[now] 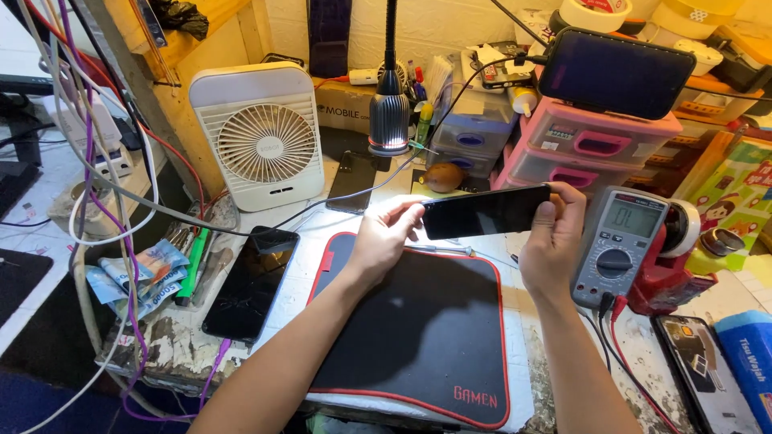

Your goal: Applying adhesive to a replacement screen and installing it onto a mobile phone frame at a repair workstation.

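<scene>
We see both hands up over the black mat (418,321) with the red edge, holding one dark phone (486,212) between them, lifted clear of the mat. The phone is held level, long side running left to right, dark glass face tipped toward us.

Left hand (382,241): fingers closed on the phone's left end. Fingertips (412,210) pinch at the short edge and corner, thumb under or behind, hard to tell which. Right hand (551,245): closed on the right end, thumb on the near face side, fingers wrapped round the far edge, top finger curled over the upper right corner. So the phone spans the gap between the two hands, middle part bare, both ends covered by fingers.

Around it: a grey multimeter (618,245) sits just beside the right hand, on the table's right side, leads trailing toward the near edge. A red tape dispenser (671,273) is right behind it. A second dark phone (251,283) lies flat left of the mat, well apart from the hands. A white desk fan (261,137) stands at the back left, and a lamp head (389,120) hangs above the back of the mat. Pink plastic drawers (599,145) are at the back right with a large dark tablet-like device (615,72) on top. Folded banknotes (137,277) lie at far left among cables.
</scene>
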